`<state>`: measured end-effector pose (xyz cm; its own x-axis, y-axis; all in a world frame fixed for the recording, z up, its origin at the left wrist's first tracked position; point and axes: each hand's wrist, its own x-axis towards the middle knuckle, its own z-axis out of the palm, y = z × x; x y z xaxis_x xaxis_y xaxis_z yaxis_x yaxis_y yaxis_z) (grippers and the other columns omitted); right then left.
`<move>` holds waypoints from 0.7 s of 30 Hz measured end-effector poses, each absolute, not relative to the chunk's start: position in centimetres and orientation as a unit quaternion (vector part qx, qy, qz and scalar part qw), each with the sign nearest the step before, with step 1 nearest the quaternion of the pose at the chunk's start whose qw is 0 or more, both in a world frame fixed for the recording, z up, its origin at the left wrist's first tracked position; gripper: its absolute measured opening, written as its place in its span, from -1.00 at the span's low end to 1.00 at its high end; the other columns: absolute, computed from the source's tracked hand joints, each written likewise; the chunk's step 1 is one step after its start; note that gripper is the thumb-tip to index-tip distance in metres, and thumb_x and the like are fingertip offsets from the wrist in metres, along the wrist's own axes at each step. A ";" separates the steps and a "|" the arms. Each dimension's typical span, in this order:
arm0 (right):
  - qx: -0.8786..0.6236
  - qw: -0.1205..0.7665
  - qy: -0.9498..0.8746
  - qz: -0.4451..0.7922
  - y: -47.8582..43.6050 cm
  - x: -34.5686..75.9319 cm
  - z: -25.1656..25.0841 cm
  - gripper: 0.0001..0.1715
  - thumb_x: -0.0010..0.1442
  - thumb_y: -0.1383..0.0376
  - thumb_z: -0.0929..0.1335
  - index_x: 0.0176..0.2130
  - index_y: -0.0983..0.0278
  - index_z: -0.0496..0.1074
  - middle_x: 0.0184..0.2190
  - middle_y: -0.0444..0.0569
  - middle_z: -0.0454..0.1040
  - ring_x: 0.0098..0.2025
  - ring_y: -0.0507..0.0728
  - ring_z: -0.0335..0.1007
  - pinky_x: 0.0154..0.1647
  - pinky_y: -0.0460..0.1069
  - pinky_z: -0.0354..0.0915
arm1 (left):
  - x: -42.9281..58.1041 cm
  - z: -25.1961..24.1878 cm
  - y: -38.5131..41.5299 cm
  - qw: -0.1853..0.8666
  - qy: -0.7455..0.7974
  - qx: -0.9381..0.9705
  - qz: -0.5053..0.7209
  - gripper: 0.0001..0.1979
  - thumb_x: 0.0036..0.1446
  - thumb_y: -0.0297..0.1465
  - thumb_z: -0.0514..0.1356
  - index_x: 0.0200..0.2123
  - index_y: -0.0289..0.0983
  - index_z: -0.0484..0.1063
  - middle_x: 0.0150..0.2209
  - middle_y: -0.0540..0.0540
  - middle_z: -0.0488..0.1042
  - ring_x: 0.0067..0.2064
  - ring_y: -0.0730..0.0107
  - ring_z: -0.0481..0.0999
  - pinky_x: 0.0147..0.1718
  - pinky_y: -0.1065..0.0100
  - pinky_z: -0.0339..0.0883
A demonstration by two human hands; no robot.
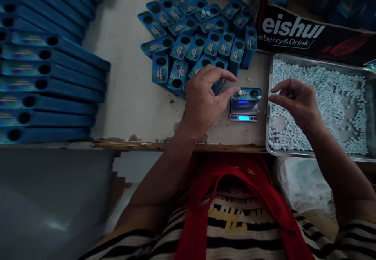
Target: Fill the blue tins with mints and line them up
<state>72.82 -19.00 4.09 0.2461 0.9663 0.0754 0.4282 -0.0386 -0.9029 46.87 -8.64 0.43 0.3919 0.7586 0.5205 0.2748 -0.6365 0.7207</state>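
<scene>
A blue candy box [246, 94] with a round dark hole in its top stands on a small digital scale [243, 118] with a lit display. White candies lie on top of the box, at both ends. Beside it is my left hand [205, 97], its thumb and forefinger apart and the thumb tip close to the box's left end. My right hand [301, 103] hovers over the left rim of a metal tray [268, 127] full of pale blue-white candies [326, 91]. Its fingers are curled, with small candies partly visible among them.
Several blue boxes [185, 45] stand grouped behind my left hand, a few candies on their tops. Long rows of blue boxes [55, 87] fill the left side. A black printed carton [311, 33] sits behind the tray. The table's worn front edge [147, 145] runs before me.
</scene>
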 end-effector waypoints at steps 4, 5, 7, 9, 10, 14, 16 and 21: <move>-0.664 0.410 -0.568 0.261 -19.2 72.4 4.1 -0.55 0.21 -0.11 0.69 -0.28 0.18 0.70 -0.56 -0.21 0.30 -0.48 0.04 0.12 -0.41 0.03 0.09 | 47.2 0.0 -8.4 0.262 0.329 0.792 0.443 -0.91 0.45 -0.25 0.44 -0.12 -0.09 0.65 -0.12 0.01 0.70 -0.08 0.27 0.64 -0.01 0.19 0.53; -0.664 0.408 -0.570 0.259 -19.2 72.3 4.0 -0.55 0.22 -0.11 0.68 -0.27 0.18 0.70 -0.56 -0.21 0.30 -0.48 0.04 0.12 -0.41 0.03 0.09 | 47.3 0.0 -8.4 0.258 0.329 0.794 0.442 -0.88 0.47 -0.21 0.43 -0.13 -0.09 0.65 -0.13 0.01 0.69 -0.08 0.28 0.64 -0.03 0.20 0.53; -0.665 0.407 -0.571 0.259 -19.2 72.2 3.9 -0.56 0.23 -0.10 0.68 -0.26 0.19 0.70 -0.55 -0.22 0.30 -0.49 0.04 0.12 -0.41 0.03 0.09 | 47.4 0.0 -8.4 0.248 0.322 0.800 0.441 -0.82 0.48 -0.16 0.43 -0.16 -0.09 0.64 -0.16 0.00 0.68 -0.10 0.27 0.63 -0.05 0.20 0.53; -0.669 0.405 -0.566 0.262 -19.3 72.1 3.7 -0.56 0.23 -0.09 0.68 -0.25 0.19 0.70 -0.55 -0.22 0.30 -0.49 0.04 0.12 -0.41 0.03 0.10 | 47.5 0.1 -8.4 0.246 0.321 0.809 0.427 -0.83 0.45 -0.19 0.47 -0.18 -0.10 0.64 -0.16 -0.01 0.68 -0.09 0.25 0.64 -0.05 0.19 0.52; -0.671 0.405 -0.562 0.264 -19.3 72.1 3.7 -0.56 0.23 -0.09 0.68 -0.24 0.19 0.70 -0.55 -0.22 0.30 -0.49 0.04 0.12 -0.41 0.03 0.09 | 47.6 0.1 -8.4 0.251 0.323 0.814 0.413 -0.85 0.41 -0.23 0.50 -0.18 -0.10 0.65 -0.16 -0.02 0.67 -0.07 0.22 0.64 -0.03 0.18 0.52; -0.679 0.400 -0.554 0.268 -19.3 72.1 3.6 -0.58 0.22 -0.06 0.68 -0.25 0.20 0.69 -0.56 -0.22 0.28 -0.49 0.03 0.08 -0.41 0.02 0.06 | 47.8 0.0 -8.3 0.283 0.330 0.821 0.370 -0.85 0.32 -0.38 0.55 -0.16 -0.08 0.67 -0.10 -0.03 0.66 0.00 0.16 0.64 0.05 0.14 0.51; -0.679 0.399 -0.553 0.272 -19.3 72.0 3.5 -0.63 0.22 -0.01 0.68 -0.27 0.21 0.69 -0.57 -0.23 0.27 -0.49 0.02 0.06 -0.41 0.02 0.04 | 47.8 -0.1 -8.2 0.292 0.327 0.819 0.370 -0.83 0.29 -0.41 0.57 -0.17 -0.08 0.67 -0.10 -0.02 0.66 0.00 0.17 0.63 0.08 0.13 0.51; -0.676 0.411 -0.541 0.285 -19.1 71.6 3.7 -0.72 0.20 0.08 0.66 -0.30 0.21 0.70 -0.59 -0.26 0.23 -0.51 0.01 0.01 -0.41 0.02 0.01 | 47.8 -0.1 -8.1 0.297 0.334 0.816 0.367 -0.81 0.26 -0.43 0.59 -0.18 -0.06 0.70 -0.12 -0.02 0.64 0.00 0.16 0.64 0.08 0.09 0.53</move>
<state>71.59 -19.06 3.65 0.2526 0.9657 0.0594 0.4968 -0.0768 -0.8645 47.85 -8.08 -0.10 0.5078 0.7628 0.4004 0.3278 -0.6009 0.7290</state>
